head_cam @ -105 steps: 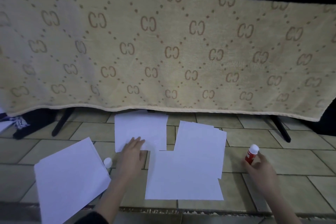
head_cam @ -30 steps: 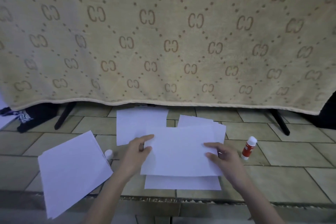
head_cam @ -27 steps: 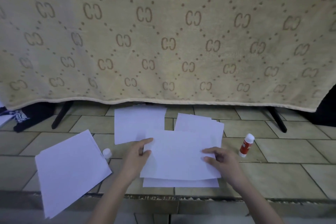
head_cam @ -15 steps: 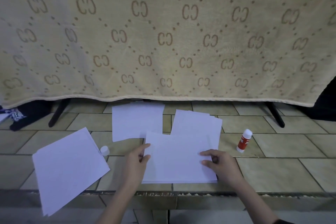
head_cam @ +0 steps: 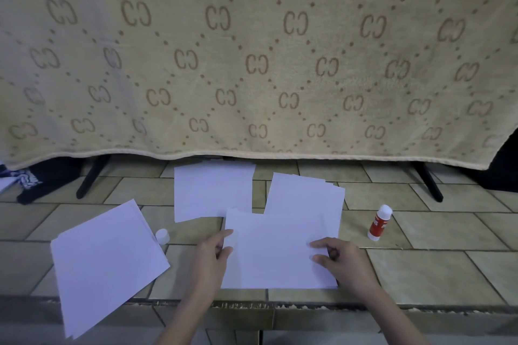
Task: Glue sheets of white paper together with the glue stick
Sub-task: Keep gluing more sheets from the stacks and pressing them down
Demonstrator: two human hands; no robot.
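A white sheet (head_cam: 277, 249) lies flat on another sheet on the tiled floor, right in front of me. My left hand (head_cam: 211, 258) pinches its left edge between thumb and fingers. My right hand (head_cam: 342, 260) holds its right edge, fingers on top of the paper. The red glue stick (head_cam: 379, 223) stands upright and uncapped on the floor to the right, apart from both hands. Its white cap (head_cam: 162, 236) lies left of my left hand.
A stack of sheets (head_cam: 305, 193) lies behind the held sheet, a single sheet (head_cam: 211, 190) behind my left hand, and a tilted pile (head_cam: 103, 260) at the left. A beige patterned blanket (head_cam: 252, 64) hangs over a stand with black legs (head_cam: 427, 182). A floor step edge (head_cam: 252, 304) runs near me.
My right hand set the glue stick down on the floor. Both hands then took a sheet, brought it toward me and lowered it onto the sheet below.
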